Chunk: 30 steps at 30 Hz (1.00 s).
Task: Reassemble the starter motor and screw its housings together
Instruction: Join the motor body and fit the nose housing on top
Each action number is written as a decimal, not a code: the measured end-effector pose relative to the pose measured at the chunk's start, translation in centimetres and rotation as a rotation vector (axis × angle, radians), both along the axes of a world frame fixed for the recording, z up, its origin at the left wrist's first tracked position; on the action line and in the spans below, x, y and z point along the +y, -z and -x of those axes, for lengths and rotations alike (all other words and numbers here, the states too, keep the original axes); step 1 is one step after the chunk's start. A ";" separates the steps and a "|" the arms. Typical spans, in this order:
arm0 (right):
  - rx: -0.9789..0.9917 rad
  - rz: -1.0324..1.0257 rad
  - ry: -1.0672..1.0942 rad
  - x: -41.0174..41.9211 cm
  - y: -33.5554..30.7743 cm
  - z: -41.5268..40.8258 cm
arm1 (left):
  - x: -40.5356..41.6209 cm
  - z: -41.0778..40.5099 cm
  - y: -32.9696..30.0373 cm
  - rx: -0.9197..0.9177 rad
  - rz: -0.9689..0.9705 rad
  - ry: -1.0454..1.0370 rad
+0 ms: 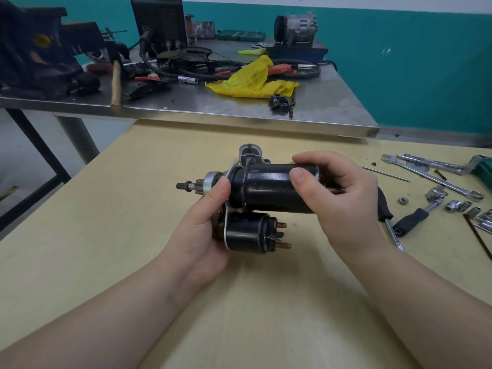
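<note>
Head view, looking down at both hands over a pale wooden tabletop [133, 209]. Left hand [202, 230] grips the drive end of the starter motor [266, 190]: fingers curl underneath, and the thumb presses against the silver collar beside the pinion. Right hand [338, 193] wraps the rear end of the black cylindrical housing, thumb laid across its top face and fingers curled over the far side (the end cap itself is hidden by the palm).

Starter motor is held just above the tabletop, lying roughly level, shaft pointing to the person's left. Main body is black and dusty, with a grey cast nose bracket behind it. Solenoid [247, 233] sits below the main body, nearer the person, black, with two copper-coloured terminal studs pointing right.

No brand, label or writing can be read on the motor.

Right of the hands, on the same tabletop, lie spanners [431, 171], a ratchet handle with black grip [412, 217], loose sockets [458, 205] and a nut [403, 200]. Beyond, a steel bench [332, 107] carries a yellow cloth [253, 81].
</note>
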State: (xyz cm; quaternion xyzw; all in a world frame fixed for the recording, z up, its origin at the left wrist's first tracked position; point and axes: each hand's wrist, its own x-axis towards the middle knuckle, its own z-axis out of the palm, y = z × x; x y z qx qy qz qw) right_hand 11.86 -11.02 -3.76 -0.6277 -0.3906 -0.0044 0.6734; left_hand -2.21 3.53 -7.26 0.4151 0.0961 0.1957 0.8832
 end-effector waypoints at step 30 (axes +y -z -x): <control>0.068 -0.019 0.006 0.6 -0.3 0.5 | 0.2 0.0 0.4 -0.116 0.107 0.203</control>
